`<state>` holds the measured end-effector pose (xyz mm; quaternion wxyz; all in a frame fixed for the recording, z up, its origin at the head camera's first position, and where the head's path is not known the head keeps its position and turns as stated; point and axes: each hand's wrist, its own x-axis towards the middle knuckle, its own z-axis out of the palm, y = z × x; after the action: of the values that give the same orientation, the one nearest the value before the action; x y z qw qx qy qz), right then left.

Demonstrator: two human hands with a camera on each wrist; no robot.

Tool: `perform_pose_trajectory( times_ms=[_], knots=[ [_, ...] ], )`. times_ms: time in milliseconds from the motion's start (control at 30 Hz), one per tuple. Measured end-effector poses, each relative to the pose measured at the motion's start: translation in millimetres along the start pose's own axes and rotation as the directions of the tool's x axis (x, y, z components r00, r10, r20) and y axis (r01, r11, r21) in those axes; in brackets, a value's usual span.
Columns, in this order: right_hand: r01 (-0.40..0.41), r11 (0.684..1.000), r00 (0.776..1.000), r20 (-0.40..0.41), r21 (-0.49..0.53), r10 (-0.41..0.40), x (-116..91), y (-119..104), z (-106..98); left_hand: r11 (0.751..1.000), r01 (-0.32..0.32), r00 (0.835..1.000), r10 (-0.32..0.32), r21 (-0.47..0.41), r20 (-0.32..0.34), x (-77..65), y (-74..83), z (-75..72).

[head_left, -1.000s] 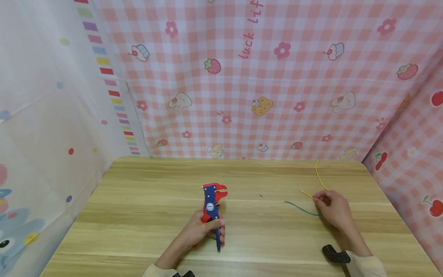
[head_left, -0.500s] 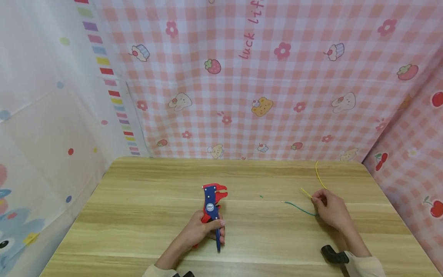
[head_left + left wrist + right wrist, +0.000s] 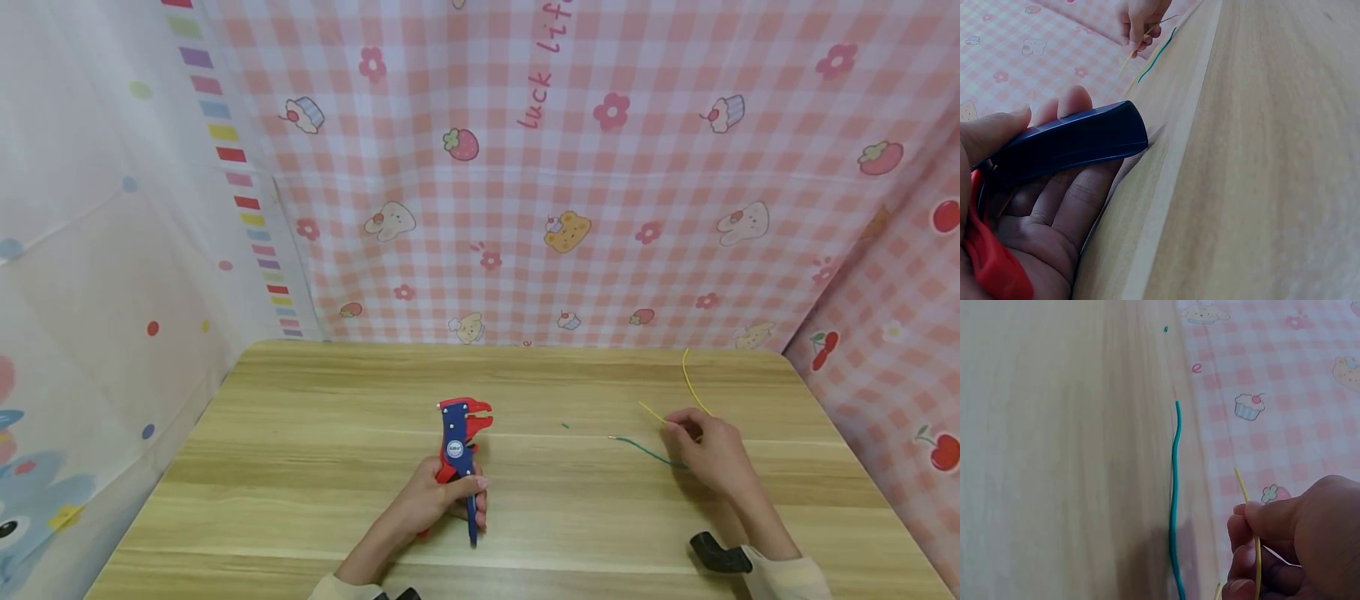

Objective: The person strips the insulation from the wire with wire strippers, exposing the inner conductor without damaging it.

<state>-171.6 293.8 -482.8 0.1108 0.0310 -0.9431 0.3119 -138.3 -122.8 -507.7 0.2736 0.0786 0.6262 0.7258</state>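
Note:
My left hand (image 3: 442, 497) holds a wire stripper (image 3: 455, 437) with a blue body and red jaws, its head pointing away from me and its jaws apart. The blue handle (image 3: 1072, 140) and part of the red handle (image 3: 994, 265) show in the left wrist view. Thumb and fingertips of my right hand (image 3: 712, 454) pinch a yellow wire (image 3: 652, 412) near one end, which sticks out to the left; the rest curves up behind the hand. A green wire (image 3: 645, 450) lies on the table, its bare tip to the left and its other end hidden behind the right hand.
A tiny green offcut (image 3: 566, 425) lies on the wooden table (image 3: 315, 433) between the stripper and the green wire. A pink checked curtain (image 3: 495, 192) hangs along the table's back edge, with more cloth on both sides.
My right hand has moved a little to the left with the yellow wire, whose short end now reaches farther left. The left hand and the wire stripper stay in place.

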Motion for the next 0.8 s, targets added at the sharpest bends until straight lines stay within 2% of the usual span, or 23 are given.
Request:
perform_pose_trajectory(
  times_ms=[267, 533, 800],
  knots=[
    [0.017, 0.999, 1.000, -0.022, 0.027, -0.016, -1, -15, 0, 1.000, -0.002, 1.000, 0.002, -0.004, -0.006, -0.8, 0.5, 1.1],
    [0.065, 0.995, 0.998, -0.005, 0.070, -0.065, -3, -28, 4, 1.000, -0.011, 1.000, 0.011, -0.007, -0.015, -0.5, -0.7, 1.8],
    [0.057, 0.995, 0.998, 0.020, 0.078, -0.058, -6, -42, 11, 1.000, 0.005, 1.000, -0.005, -0.007, -0.012, -0.5, 1.2, 2.9]
  ],
)
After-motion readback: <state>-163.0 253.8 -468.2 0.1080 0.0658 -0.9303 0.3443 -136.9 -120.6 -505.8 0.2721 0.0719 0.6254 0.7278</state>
